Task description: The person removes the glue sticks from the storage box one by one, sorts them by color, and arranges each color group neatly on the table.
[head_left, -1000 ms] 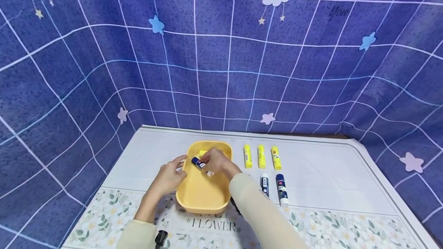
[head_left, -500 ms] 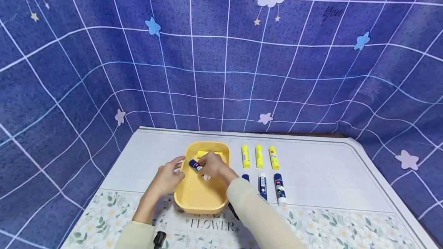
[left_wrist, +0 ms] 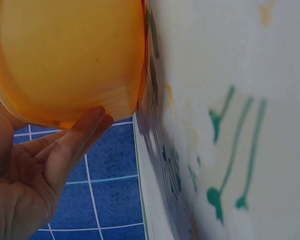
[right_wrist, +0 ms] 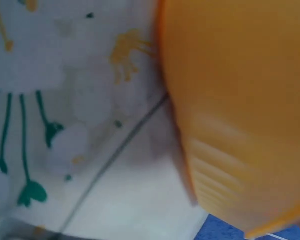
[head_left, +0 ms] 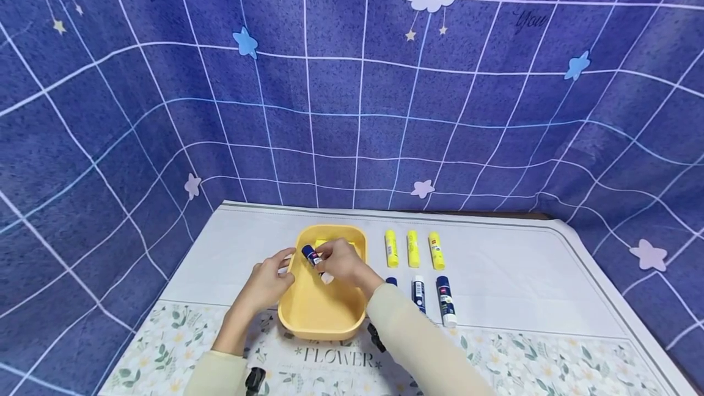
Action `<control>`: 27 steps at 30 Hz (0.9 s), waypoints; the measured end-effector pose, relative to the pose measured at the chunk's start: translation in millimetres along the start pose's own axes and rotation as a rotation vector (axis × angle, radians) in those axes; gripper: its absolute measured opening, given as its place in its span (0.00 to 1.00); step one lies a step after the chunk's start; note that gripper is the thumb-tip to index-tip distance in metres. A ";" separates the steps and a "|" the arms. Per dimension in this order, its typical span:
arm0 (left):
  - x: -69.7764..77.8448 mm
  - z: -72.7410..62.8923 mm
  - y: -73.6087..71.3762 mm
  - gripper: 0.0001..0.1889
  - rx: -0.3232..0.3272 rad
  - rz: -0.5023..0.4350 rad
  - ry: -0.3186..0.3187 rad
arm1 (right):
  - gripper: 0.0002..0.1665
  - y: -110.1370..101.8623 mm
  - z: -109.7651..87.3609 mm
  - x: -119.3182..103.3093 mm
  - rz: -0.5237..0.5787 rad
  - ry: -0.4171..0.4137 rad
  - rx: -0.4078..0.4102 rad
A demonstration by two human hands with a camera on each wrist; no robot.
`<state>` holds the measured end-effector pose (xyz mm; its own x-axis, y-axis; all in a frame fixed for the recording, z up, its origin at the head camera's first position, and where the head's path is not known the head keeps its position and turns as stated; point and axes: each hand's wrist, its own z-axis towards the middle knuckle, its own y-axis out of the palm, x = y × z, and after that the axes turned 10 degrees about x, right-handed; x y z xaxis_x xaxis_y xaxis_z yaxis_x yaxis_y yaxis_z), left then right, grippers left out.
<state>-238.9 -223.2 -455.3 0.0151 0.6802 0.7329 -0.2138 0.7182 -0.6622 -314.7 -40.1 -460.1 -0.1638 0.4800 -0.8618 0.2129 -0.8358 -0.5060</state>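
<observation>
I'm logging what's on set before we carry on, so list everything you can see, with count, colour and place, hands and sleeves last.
Bin: one, yellow-orange, on the table cover
Yellow sticks: three, yellow, in a row right of the bin
Yellow item: at least one, yellow, inside the bin, mostly hidden
Navy sticks: three, navy and white, nearer row, leftmost mostly hidden
Held stick: one, navy and white, over the bin
Table cover: one, white with floral print, beneath the bin
Curtain: one backdrop, blue with pale grid, behind
Wrist gear: two pieces, black, near the wrists
Sleeves: two, cream, both forearms
Left hand: one, bare, touching the bin's left side
Right hand: one, bare, holding the held stick
</observation>
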 end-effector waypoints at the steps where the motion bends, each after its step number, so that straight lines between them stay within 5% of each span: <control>1: 0.6 0.1 0.3 0.33 -0.003 -0.004 -0.001 | 0.24 -2.8 -1.4 -1.6 0.026 -0.001 0.003; 11: 0.4 1.2 -0.1 0.33 0.011 0.031 0.008 | 0.25 -33.4 -13.9 -8.9 0.280 0.037 0.023; 27: -0.5 0.3 0.9 0.33 0.004 0.045 0.013 | 0.26 -96.4 -38.8 3.6 0.384 0.105 0.224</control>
<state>-239.4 -223.0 -456.2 0.0184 0.7141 0.6999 -0.2184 0.6859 -0.6941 -298.4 52.6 -415.8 -0.0128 0.1385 -0.9903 0.0232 -0.9901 -0.1388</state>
